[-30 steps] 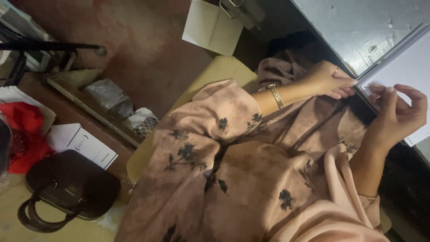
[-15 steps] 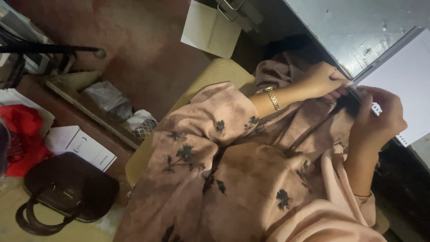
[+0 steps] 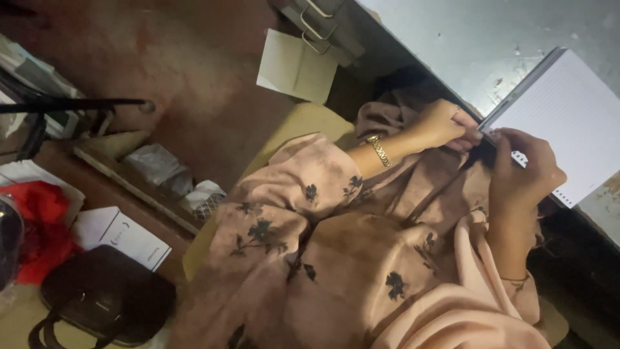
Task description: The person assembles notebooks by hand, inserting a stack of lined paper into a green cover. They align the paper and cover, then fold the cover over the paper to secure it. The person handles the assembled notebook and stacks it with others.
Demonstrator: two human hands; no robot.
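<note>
Pinching a small dark object [image 3: 483, 154] between both grips, left hand [image 3: 445, 124] and right hand [image 3: 524, 173] closing on it beside the notebook [image 3: 568, 123]; object's axis unclear

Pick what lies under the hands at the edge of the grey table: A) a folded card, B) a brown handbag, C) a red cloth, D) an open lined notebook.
D: the lined notebook lies open on the grey table, with both hands at its near corner.
</note>
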